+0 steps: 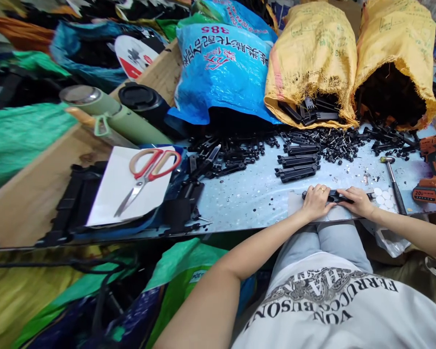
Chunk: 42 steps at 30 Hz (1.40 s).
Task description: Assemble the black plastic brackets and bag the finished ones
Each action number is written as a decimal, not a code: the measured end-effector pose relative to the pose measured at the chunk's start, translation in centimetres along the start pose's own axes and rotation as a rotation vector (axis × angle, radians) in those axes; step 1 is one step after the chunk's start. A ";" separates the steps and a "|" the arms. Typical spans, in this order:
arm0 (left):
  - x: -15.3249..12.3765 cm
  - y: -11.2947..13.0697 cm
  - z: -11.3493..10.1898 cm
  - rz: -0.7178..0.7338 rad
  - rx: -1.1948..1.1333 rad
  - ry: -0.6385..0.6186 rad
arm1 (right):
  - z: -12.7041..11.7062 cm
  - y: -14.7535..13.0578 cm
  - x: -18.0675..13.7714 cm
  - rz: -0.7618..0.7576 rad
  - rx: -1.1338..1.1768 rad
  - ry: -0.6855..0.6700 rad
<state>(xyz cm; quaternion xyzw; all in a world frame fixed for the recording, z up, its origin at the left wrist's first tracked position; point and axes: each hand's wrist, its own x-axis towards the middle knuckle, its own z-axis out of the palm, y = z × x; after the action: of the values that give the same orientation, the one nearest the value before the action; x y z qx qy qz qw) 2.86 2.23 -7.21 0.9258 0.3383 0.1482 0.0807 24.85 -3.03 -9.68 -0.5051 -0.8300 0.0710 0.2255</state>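
Note:
Both hands work close together at the table's front edge, over a pale board (pixel 295 203). My left hand (pixel 317 201) is closed on the left part of a long black plastic part (pixel 336 196). My right hand (pixel 358 201) grips the same part further right, and its end sticks out beyond the fingers. Several similar black plastic parts (pixel 298 167) lie in a row just behind my left hand. Round white discs (pixel 383 198) lie to the right of my right hand, and beyond them a small hammer (pixel 394 184).
Small black pieces with pins (pixel 339 143) are heaped behind, before yellow sacks (pixel 312 53) and a blue sack (pixel 225 72). An orange cordless drill (pixel 434 169) stands at the right. Scissors (pixel 145 174) lie on white paper (pixel 105 203) at left, near a green flask (pixel 119 114).

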 end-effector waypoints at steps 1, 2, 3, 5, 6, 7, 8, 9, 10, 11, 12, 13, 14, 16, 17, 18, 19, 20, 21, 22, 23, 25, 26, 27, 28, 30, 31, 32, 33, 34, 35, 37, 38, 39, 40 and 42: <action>-0.1 0.1 0.0 -0.007 -0.006 0.007 | -0.2 -0.2 0.0 -0.001 0.003 -0.018; -0.1 0.1 0.1 -0.009 -0.014 0.013 | -0.6 -0.4 0.3 -0.011 0.012 -0.039; -0.1 0.1 0.1 -0.011 -0.019 0.019 | -1.2 -0.5 1.0 -0.011 0.024 -0.041; -0.1 0.0 0.2 -0.019 -0.021 0.028 | -2.3 -0.9 3.4 0.062 0.042 0.042; -0.1 0.0 0.2 -0.025 -0.017 0.031 | -2.8 -1.2 5.0 0.137 0.042 0.127; 0.0 0.0 0.3 -0.033 -0.013 0.034 | -3.1 -1.6 6.7 0.223 0.037 0.219; 0.0 0.0 0.3 -0.042 -0.009 0.036 | -3.3 -1.9 8.2 0.293 0.028 0.290; 0.0 0.0 0.3 -0.047 -0.007 0.036 | -3.4 -2.2 9.3 0.336 0.016 0.323; -0.1 0.1 0.3 -0.050 -0.006 0.034 | -3.5 -2.3 9.9 0.355 -0.004 0.325; -0.1 0.1 0.3 -0.052 -0.004 0.033 | -3.6 -2.1 9.9 0.363 -0.032 0.310; -0.2 0.2 0.3 -0.056 -0.001 0.032 | -3.8 -1.8 9.1 0.381 -0.074 0.295; -0.2 0.3 0.3 -0.062 0.004 0.033 | -4.0 -1.2 7.7 0.434 -0.136 0.292; -0.2 0.4 0.3 -0.070 0.009 0.034 | -4.4 -0.4 5.6 0.512 -0.205 0.300; -0.1 0.5 0.3 -0.095 0.014 0.038 | -5.4 1.5 0.6 0.788 -0.381 0.326; 0.0 0.6 0.3 -0.107 0.012 0.040 | -6.0 2.3 -1.9 0.869 -0.414 0.322; 0.1 0.7 0.3 -0.118 0.009 0.041 | -6.6 2.9 -4.0 0.924 -0.436 0.306; 0.2 0.8 0.3 -0.127 0.005 0.040 | -7.2 3.4 -5.8 0.965 -0.452 0.292; 0.3 0.9 0.2 -0.133 0.000 0.038 | -7.8 3.5 -7.0 0.989 -0.449 0.279; 0.3 0.9 0.2 -0.138 -0.005 0.035 | -8.4 3.2 -7.7 1.014 -0.425 0.261; 0.4 1.0 0.2 -0.141 -0.009 0.031 | -9.1 2.6 -7.9 1.033 -0.369 0.244; 0.4 1.0 0.1 -0.143 -0.011 0.027 | -9.7 1.7 -7.9 1.038 -0.281 0.230; 0.4 1.1 0.0 -0.142 -0.007 0.024 | -10.7 -1.3 -7.4 0.996 -0.069 0.215; 0.3 1.1 0.0 -0.140 0.000 0.025 | -11.0 -3.1 -7.2 0.953 0.014 0.216; 0.3 1.1 -0.1 -0.140 0.009 0.026 | -11.1 -5.0 -7.1 0.909 0.050 0.220; 0.3 1.1 -0.1 -0.142 0.018 0.026 | -11.0 -6.9 -7.2 0.873 0.052 0.208; 0.3 1.1 -0.1 -0.148 0.028 0.023 | -10.3 -10.1 -7.6 0.823 0.018 0.091; 0.3 1.1 -0.2 -0.151 0.029 0.020 | -9.7 -11.2 -7.9 0.802 0.002 0.007; 0.4 1.1 -0.2 -0.154 0.028 0.017 | -9.3 -11.8 -8.1 0.783 -0.011 -0.072; 0.4 1.2 -0.2 -0.156 0.025 0.015 | -8.9 -12.0 -8.3 0.771 -0.027 -0.127; 0.5 1.2 -0.3 -0.158 0.023 0.013 | -8.7 -11.7 -8.5 0.767 -0.052 -0.150; 0.5 1.3 -0.3 -0.158 0.024 0.009 | -8.7 -11.0 -8.6 0.776 -0.095 -0.141; 0.3 1.3 -0.5 -0.150 0.040 0.001 | -9.3 -8.6 -8.8 0.836 -0.228 -0.094; 0.2 1.2 -0.6 -0.137 0.058 0.000 | -9.7 -7.0 -8.9 0.879 -0.305 -0.078; 0.0 1.1 -0.7 -0.118 0.083 0.000 | -10.2 -5.3 -9.1 0.920 -0.378 -0.077; -0.2 0.9 -0.8 -0.095 0.112 -0.002 | -10.5 -3.7 -9.2 0.961 -0.447 -0.083; -0.6 0.4 -1.0 -0.051 0.167 -0.016 | -10.8 -1.0 -9.0 0.993 -0.572 -0.071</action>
<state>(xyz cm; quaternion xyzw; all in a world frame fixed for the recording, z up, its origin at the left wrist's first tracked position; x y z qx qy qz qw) 2.34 1.59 -6.34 0.9215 0.3724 0.1097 0.0097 32.31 -12.50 -2.45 -0.8727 -0.4864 -0.0423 -0.0085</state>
